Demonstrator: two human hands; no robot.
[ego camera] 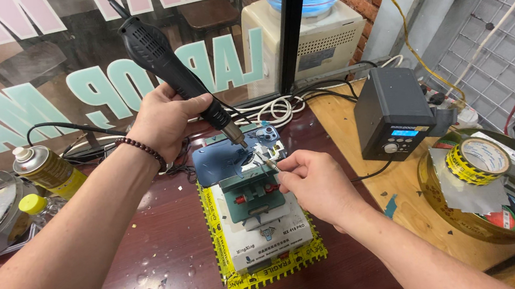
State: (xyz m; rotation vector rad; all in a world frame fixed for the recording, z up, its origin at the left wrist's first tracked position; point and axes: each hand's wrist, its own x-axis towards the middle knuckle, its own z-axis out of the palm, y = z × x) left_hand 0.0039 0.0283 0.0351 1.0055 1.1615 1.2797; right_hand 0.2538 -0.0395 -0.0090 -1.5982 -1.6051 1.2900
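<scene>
My left hand (162, 119) grips a black hot-air gun (166, 62), its metal nozzle slanting down toward the camera end of a blue phone (233, 153). The phone lies back-up, clamped in a green holder (251, 193) that sits on a white box base (270, 238). My right hand (316, 183) pinches a thin metal tool (265, 161) whose tip touches the phone's back just below the nozzle. A dark bead bracelet (143, 151) circles my left wrist.
A black heat station with a lit blue display (395, 117) stands right. A bowl (469, 218) holds tape rolls and odds. A yellow spray can (49, 167), a yellow-capped bottle and a clear lid lie left. Cables and a water dispenser (308, 24) sit behind.
</scene>
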